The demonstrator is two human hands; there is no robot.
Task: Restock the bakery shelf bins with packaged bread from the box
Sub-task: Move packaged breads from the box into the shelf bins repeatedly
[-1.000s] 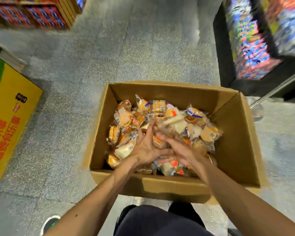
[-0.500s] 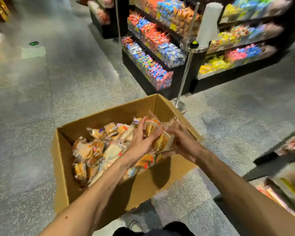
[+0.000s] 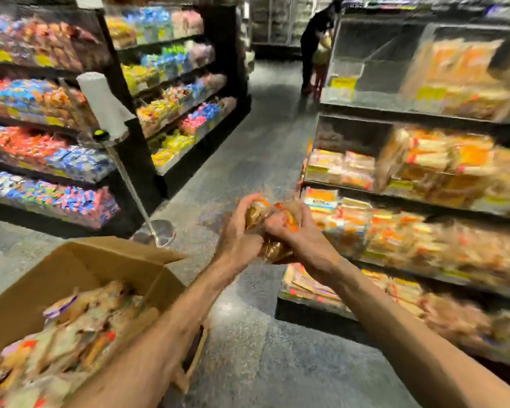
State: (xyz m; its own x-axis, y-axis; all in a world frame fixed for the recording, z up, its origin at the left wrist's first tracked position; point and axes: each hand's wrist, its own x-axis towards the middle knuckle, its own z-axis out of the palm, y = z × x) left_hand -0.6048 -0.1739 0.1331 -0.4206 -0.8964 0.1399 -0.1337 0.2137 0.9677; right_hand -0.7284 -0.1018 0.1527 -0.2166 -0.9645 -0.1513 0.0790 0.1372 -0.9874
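At mid-frame, a little right of centre, the left hand point(image 3: 238, 232) and the right hand point(image 3: 302, 241) are pressed together, the fingers of both curled round one bundle of bread packets point(image 3: 257, 214): clear wrappers over golden-brown rolls, with orange print. The bundle is held in the air above the floor, just in front of the left end of the bakery shelf point(image 3: 424, 203). Motion blur hides how many packets it holds. Both bare forearms run up to it from the lower edge.

At the lower left stands the open cardboard box point(image 3: 42, 290), one flap jutting toward the centre. The left forearm crosses its right corner. More packets point(image 3: 71, 328) lie heaped inside, badly blurred.

Across the right half of the frame the bakery shelf rises in tiers of clear-fronted bins, stocked with shelf bread point(image 3: 442, 163) in yellow and orange wrapping, with yellow tags along the edges.

Speckled grey floor point(image 3: 248, 343) fills the aisle between box and shelf. Just beyond the box, left of centre, a metal post point(image 3: 127, 184) stands on a round base and carries a white roll point(image 3: 103, 104) near its top. Behind it, dark sweet shelves point(image 3: 42, 154) full of bright wrapped sweets take up the upper left. At top centre, far down the aisle, a person in dark clothes point(image 3: 314, 45) stands beside the bakery shelf's far end.
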